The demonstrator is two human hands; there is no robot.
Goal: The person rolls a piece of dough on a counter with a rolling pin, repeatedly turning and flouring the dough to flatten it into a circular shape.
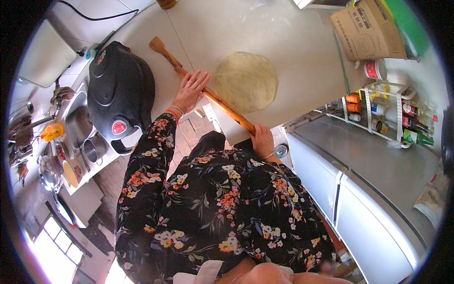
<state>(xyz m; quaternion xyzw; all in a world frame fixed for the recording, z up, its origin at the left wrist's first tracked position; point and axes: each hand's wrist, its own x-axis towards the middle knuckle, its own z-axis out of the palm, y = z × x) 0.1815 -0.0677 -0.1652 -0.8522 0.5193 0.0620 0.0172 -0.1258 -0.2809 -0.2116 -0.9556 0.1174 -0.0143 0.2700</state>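
A thin round sheet of dough [246, 83] lies flat on the pale tabletop [301, 46]. A wooden rolling pin [223, 103] slants past its near left edge. My left hand [191, 90] rests across the upper part of the pin, palm down, fingers straight and slightly apart. My right hand [263, 140] is wrapped around the pin's lower end, near the table's front edge. Past my left hand extends a narrower wooden piece with a flared end [159, 46]; whether it is one piece with the pin, I cannot tell.
Left of the pin stands a black electric griddle [120, 81], lid down. Beyond it are a sink [78, 122] and a metal pot [94, 149]. At right are a cardboard box [369, 32], a white rack [372, 117] of bottles and a white chest-like appliance [369, 209].
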